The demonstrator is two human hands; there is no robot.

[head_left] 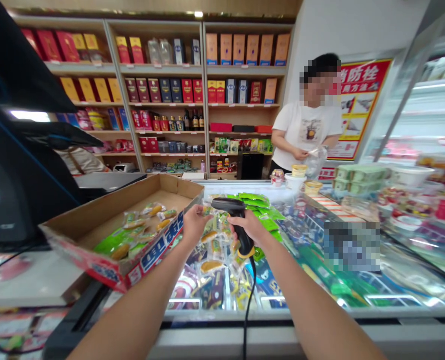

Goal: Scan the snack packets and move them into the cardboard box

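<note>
Left hand [194, 222], right hand [250, 227] bare; forearms [143, 300] bare down to frame edge.

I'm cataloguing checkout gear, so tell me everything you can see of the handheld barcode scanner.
The barcode scanner is a pistol-shaped handheld, seemingly black plastic, with a wide flat head and a yellow band low on its handle. A black cable runs down from its base. The right hand wraps the handle, holding it upright over the glass-topped freezer, head aimed left at a clear snack packet in the left hand.
</note>
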